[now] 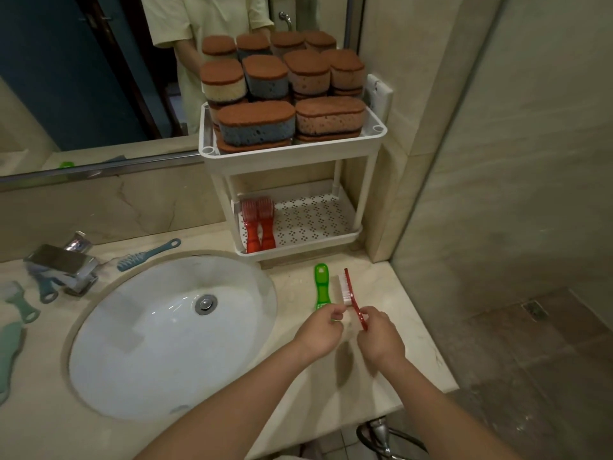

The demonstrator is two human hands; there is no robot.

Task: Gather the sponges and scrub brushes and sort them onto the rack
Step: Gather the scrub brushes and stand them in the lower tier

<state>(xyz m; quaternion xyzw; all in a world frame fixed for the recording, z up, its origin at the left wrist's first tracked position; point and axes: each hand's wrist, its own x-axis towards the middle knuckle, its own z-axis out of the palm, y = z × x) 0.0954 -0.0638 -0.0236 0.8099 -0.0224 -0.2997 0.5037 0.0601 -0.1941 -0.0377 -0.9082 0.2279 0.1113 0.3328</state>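
A white two-tier rack (292,154) stands at the back of the counter. Several brown-topped sponges (257,122) are stacked on its top shelf. Two red scrub brushes (258,224) lie on the left of its perforated lower shelf. My right hand (378,336) pinches the handle of a red brush (351,295) with white bristles, lifted on edge above the counter. My left hand (320,330) is curled beside it, fingertips by the bristles. A green brush (321,287) lies on the counter just left of the red one. Teal brushes (146,255) lie left of the sink.
An oval white sink (139,343) fills the counter's middle, with a chrome tap (63,265) at its back left. More teal brushes (20,307) lie at the far left edge. A mirror (83,78) runs behind. The counter ends at the right above a tiled shower floor (530,343).
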